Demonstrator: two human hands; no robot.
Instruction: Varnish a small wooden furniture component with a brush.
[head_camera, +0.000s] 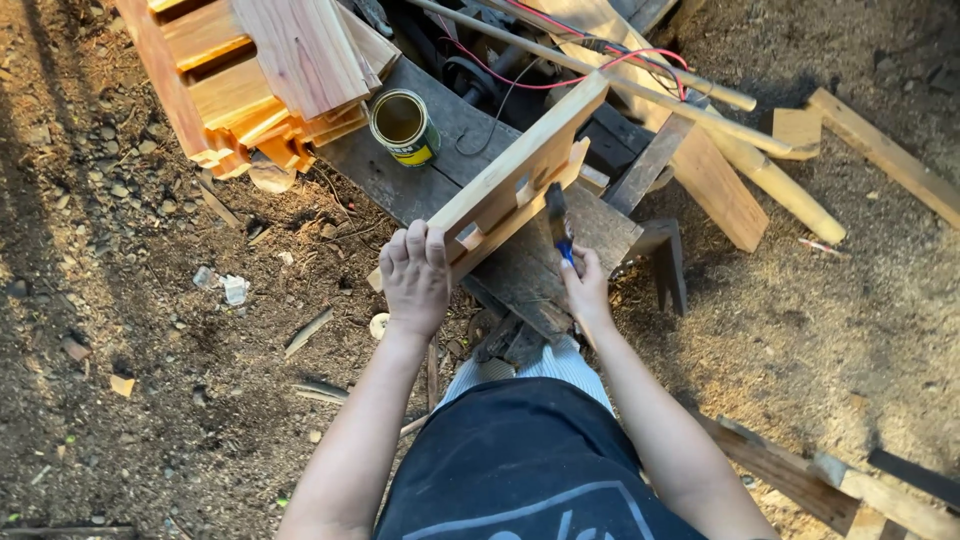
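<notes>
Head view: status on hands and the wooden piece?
Left hand grips wooden frame piece, tilted on dark plank. Right hand holds brush against it. Open can beside, apart.

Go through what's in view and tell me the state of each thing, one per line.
Left hand: gripping the wooden frame's near end.
Right hand: holding a paintbrush.
Paintbrush: bristles against the frame.
Wooden frame: tilted, resting on the dark plank.
Tin can: open, upright.
Stacked boards: piled, untouched.
</notes>
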